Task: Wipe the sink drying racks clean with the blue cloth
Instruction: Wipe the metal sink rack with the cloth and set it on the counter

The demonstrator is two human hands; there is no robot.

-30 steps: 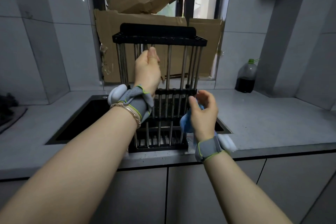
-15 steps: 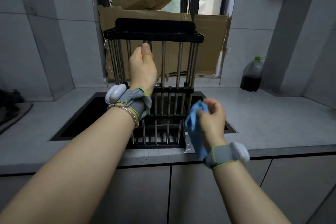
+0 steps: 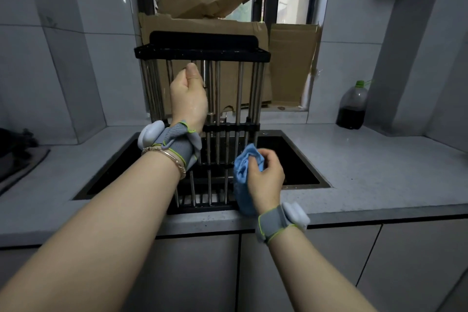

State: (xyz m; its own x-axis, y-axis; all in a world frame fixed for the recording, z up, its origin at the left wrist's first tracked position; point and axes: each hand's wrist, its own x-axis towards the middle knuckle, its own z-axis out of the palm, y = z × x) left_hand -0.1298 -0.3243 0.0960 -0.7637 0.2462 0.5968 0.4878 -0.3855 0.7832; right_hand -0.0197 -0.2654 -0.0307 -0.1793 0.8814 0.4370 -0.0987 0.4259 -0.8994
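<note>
Left grip [image 3: 188, 99] on rack [image 3: 202, 53] (cloth [image 3: 242, 172] right)

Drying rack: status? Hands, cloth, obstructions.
Left hand grips an upper rod, drying rack upright over the sink. Right hand holds the bunched blue cloth by the lower right rods, contact unclear. No obstruction seen.
</note>
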